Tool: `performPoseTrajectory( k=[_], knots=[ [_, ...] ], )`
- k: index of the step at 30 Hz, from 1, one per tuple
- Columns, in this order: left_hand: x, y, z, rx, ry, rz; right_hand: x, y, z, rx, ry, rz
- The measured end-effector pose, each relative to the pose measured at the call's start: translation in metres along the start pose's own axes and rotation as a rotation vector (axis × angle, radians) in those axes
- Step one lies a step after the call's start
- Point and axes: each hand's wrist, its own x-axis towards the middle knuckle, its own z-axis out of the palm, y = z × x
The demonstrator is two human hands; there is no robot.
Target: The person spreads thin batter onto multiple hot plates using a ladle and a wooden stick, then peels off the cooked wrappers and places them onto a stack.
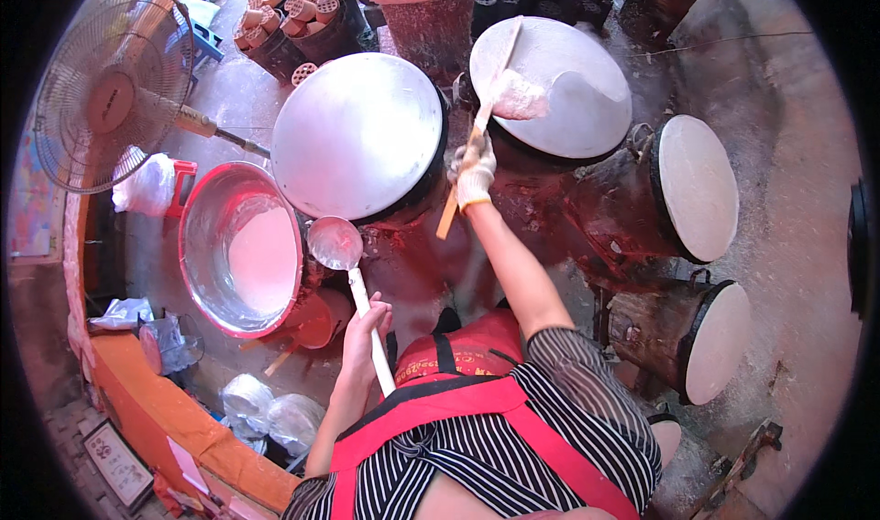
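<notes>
My left hand [367, 324] is bare and grips the white handle of a metal ladle [335, 244]. The ladle's wet bowl is near the rim of a large metal basin [242, 314] with pale batter [263, 259] in it. My right hand [474, 169], in a white knitted glove, holds a long wooden stick [507, 59] that reaches over a round griddle [557, 142]. Beside the stick lies a crumpled whitish mass [520, 97], perhaps dough or a bunched sheet. A pale film covers part of that griddle. Left of it is a round, shiny metal griddle [361, 135].
At the right, drum-shaped stoves carry pale-coated round griddles [698, 187] [718, 345]. Buckets of coal briquettes [265, 22] stand at the back near a tall drum [430, 32]. A pedestal fan [113, 94] is at the left, above an orange ledge [185, 424]. Plastic-wrapped bundles [271, 410] lie below.
</notes>
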Motion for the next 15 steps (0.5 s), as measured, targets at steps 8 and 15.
performPoseTrajectory(
  k=[8,15],
  knots=[
    [0.002,-0.017,0.028,0.053,-0.102,-0.062,-0.062,-0.061,-0.102,-0.102,-0.042,-0.054],
    [-0.008,-0.031,0.058,0.133,-0.185,-0.083,-0.008,-0.075,-0.101,0.371,-0.167,0.271]
  ],
)
